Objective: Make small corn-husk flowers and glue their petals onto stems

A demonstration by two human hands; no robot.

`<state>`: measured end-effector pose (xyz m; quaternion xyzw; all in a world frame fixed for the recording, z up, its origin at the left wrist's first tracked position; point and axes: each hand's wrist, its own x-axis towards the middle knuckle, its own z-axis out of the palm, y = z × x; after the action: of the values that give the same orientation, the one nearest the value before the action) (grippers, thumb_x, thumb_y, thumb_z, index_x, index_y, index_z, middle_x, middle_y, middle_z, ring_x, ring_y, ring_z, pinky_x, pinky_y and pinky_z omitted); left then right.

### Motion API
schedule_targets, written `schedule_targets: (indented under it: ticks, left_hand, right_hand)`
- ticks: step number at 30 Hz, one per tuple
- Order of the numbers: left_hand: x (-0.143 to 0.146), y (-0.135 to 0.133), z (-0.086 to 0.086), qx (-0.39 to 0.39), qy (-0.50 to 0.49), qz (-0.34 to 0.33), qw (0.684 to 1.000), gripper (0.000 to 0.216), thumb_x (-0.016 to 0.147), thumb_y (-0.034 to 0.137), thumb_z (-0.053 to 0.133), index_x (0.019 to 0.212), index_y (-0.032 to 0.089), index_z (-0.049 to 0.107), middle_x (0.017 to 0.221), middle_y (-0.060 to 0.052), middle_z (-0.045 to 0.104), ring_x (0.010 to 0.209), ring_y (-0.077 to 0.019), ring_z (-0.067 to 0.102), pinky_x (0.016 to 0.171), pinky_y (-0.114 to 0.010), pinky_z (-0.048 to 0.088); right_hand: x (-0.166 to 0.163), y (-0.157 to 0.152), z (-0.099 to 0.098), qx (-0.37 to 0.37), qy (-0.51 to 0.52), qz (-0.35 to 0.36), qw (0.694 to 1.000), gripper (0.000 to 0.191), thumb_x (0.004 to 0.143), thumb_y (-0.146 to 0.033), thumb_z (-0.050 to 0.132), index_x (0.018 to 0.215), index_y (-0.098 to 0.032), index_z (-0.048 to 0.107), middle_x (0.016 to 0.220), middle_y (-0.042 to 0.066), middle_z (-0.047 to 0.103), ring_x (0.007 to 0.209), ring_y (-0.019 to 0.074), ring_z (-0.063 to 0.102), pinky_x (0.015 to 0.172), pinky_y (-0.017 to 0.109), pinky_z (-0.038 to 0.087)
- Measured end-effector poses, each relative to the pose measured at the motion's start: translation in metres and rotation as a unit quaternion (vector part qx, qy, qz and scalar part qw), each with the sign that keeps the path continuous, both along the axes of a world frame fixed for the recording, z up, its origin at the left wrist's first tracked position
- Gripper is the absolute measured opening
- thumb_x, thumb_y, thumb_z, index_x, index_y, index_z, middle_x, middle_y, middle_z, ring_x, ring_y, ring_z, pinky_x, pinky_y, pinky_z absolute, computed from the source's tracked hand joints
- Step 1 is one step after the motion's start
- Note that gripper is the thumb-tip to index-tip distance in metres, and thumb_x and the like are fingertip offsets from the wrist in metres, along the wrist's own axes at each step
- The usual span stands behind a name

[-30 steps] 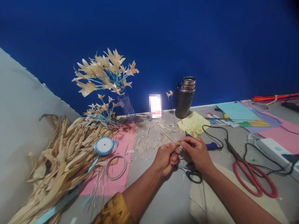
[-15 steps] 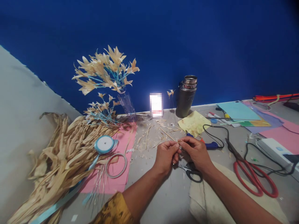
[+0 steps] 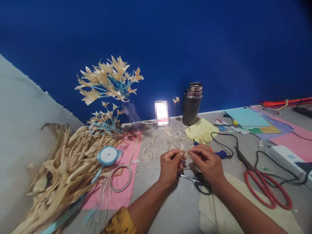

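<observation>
My left hand (image 3: 170,164) and my right hand (image 3: 207,162) meet above the grey table (image 3: 170,208), fingertips pinched together on a thin pale straw strip (image 3: 185,153) held between them. Small black scissors (image 3: 198,182) lie flat just beneath my hands. A blue glue gun (image 3: 220,153) with a black cord rests right behind my right hand. Straw scraps (image 3: 156,144) litter the table ahead of my hands.
A heap of dried husks (image 3: 63,162), a blue ribbon spool (image 3: 107,155), a tape ring (image 3: 121,177) and pink paper (image 3: 117,195) lie left. Straw flowers in a vase (image 3: 109,81) and a steel flask (image 3: 192,103) stand at the wall. Red scissors (image 3: 265,188) and a power strip (image 3: 287,159) lie right.
My two hands have drawn slightly apart, with the strip now stretched between the fingertips. The view has tipped down a little.
</observation>
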<state>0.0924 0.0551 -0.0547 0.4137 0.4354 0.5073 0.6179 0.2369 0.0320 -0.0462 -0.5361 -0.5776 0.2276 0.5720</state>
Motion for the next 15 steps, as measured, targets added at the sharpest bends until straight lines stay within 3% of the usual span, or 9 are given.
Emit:
schedule_targets:
  ticks: [3, 9, 15]
  left_hand:
    - [0.0016, 0.0005, -0.0018, -0.025, -0.008, -0.024, 0.999, 0.029, 0.073, 0.040, 0.080, 0.075, 0.011, 0.075, 0.053, -0.001, 0.063, 0.037, -0.0063, 0.046, 0.038, -0.019, 0.033]
    - [0.0035, -0.0010, 0.0022, -0.049, -0.022, -0.054, 0.997, 0.030, 0.069, 0.037, 0.082, 0.079, 0.010, 0.076, 0.061, -0.005, 0.069, 0.037, -0.0082, 0.050, 0.037, -0.021, 0.037]
    - [0.0030, -0.0043, 0.0055, -0.020, 0.015, -0.053, 0.998, 0.028, 0.074, 0.039, 0.079, 0.070, 0.012, 0.074, 0.046, 0.000, 0.059, 0.036, -0.0083, 0.047, 0.038, -0.020, 0.036]
  right_hand:
    - [0.0017, -0.0001, -0.0006, -0.003, 0.007, 0.010, 1.000, 0.013, 0.086, -0.033, 0.070, 0.081, -0.023, 0.077, 0.078, 0.004, 0.069, 0.070, 0.0180, 0.062, 0.059, 0.028, 0.047]
    - [0.0013, 0.0031, -0.0019, -0.024, 0.002, 0.017, 1.000, 0.014, 0.085, -0.034, 0.070, 0.082, -0.023, 0.078, 0.077, 0.004, 0.069, 0.067, 0.0182, 0.061, 0.057, 0.029, 0.047]
    - [-0.0008, 0.0039, -0.0021, -0.043, 0.009, 0.024, 0.999, 0.017, 0.084, -0.037, 0.070, 0.079, -0.022, 0.077, 0.075, 0.005, 0.069, 0.067, 0.0190, 0.061, 0.057, 0.029, 0.046]
